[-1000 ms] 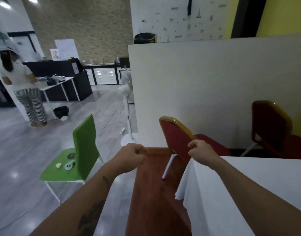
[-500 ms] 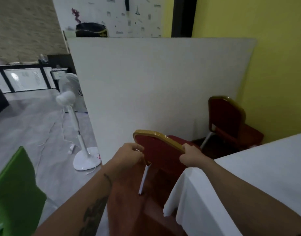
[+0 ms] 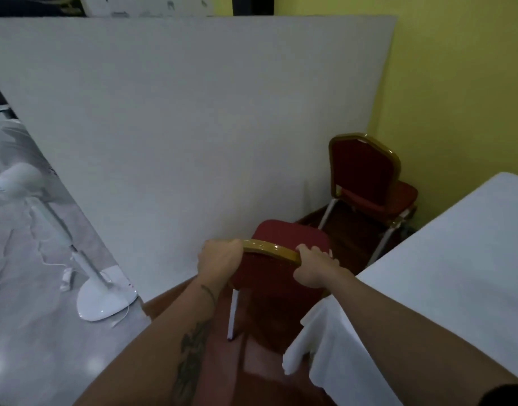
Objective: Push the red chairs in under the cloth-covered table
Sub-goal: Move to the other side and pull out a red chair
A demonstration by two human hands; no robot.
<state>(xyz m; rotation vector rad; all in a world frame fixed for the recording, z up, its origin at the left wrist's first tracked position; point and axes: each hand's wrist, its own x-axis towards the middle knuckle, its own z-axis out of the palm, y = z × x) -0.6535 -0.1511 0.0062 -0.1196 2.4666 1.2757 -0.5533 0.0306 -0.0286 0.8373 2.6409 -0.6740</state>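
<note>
Red chair [image 3: 284,238] backrest gripped by both hands' fingers — left hand [image 3: 219,259], right hand [image 3: 315,269]; white partition [image 3: 178,127] just beyond, table [image 3: 457,259] beside.

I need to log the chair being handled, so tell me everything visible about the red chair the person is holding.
The near red padded chair with a gold-coloured frame stands beside the corner of the white cloth-covered table, its seat not yet under it. Its backrest faces the camera, topped by a glossy gold rail. The left hand grips the rail's left end and the right hand its right end. The red seat cushion shows beyond the rail. One pale, thin leg reaches the reddish-brown floor. The chair looks roughly upright; its other legs are hidden.
</note>
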